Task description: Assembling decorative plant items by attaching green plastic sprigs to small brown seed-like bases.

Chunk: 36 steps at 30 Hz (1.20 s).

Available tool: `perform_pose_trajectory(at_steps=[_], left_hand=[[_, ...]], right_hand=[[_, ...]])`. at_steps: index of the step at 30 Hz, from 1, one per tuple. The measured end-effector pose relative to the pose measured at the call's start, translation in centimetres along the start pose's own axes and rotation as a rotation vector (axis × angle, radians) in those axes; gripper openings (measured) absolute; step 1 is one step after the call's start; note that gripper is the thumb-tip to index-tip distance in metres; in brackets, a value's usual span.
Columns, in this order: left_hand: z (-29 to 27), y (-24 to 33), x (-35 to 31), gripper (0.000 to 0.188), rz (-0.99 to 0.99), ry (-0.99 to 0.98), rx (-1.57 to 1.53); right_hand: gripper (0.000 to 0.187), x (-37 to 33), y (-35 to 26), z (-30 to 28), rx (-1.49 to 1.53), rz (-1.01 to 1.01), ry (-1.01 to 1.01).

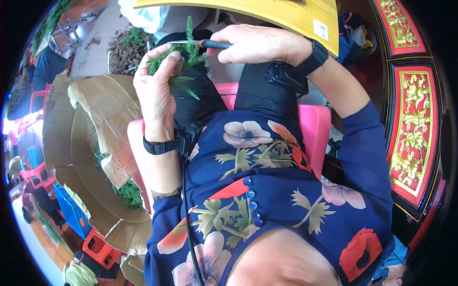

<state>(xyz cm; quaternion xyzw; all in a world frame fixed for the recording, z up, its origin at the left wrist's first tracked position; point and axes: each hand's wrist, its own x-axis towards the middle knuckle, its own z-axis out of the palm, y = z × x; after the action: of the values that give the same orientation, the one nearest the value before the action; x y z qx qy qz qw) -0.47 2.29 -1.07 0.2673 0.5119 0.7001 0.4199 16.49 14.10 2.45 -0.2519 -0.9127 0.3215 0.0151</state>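
Observation:
My left hand [156, 88] pinches a small green fern-like plant [193, 56] above my lap, thumb on top. A brownish clump, perhaps its roots, shows beside the thumb. In my right hand [262, 45] is a slim tool with a black-and-red handle [215, 45], gripped from the right. Its thin metal end crosses the plant and points toward my left fingertips. Whether that end is a blade or a pair of jaws is too small to make out. Both wrists wear black straps.
A yellow table [267, 6] stands ahead. Brown clumps fill a basket [126, 52] at the far left. An open cardboard box [78, 138] with green sprigs [130, 194] stands left of my pink chair [316, 126]. Red-and-gold carved panels [414, 128] line the right.

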Motion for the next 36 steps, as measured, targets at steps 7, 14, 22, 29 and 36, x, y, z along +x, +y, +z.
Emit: perform_pose_trajectory(at_steps=[7,14,22,29,36], left_hand=[[0.1,0.1,0.0,0.025,0.022,-0.019,-0.01],[0.2,0.4,-0.1,0.028,0.043,-0.029,-0.006],[0.2,0.9,-0.4,0.03,0.06,-0.051,-0.004],[0.2,1.1,-0.4,0.034,0.066,-0.029,0.032],[-0.5,1.1,-0.2,0.032,0.005,-0.129,-0.062]], right_hand=[[0.041,-0.4,-0.6,-0.7,-0.063,0.039,-0.058],[0.039,-0.5,-0.6,-0.9,-0.025,0.014,-0.096],[0.034,-0.5,-0.9,-1.3,0.035,0.071,-0.173],[0.028,-2.0,-3.2,-0.5,-0.205,0.147,0.048],[0.027,-1.6,-1.2,-0.3,-0.067,-0.065,0.1]])
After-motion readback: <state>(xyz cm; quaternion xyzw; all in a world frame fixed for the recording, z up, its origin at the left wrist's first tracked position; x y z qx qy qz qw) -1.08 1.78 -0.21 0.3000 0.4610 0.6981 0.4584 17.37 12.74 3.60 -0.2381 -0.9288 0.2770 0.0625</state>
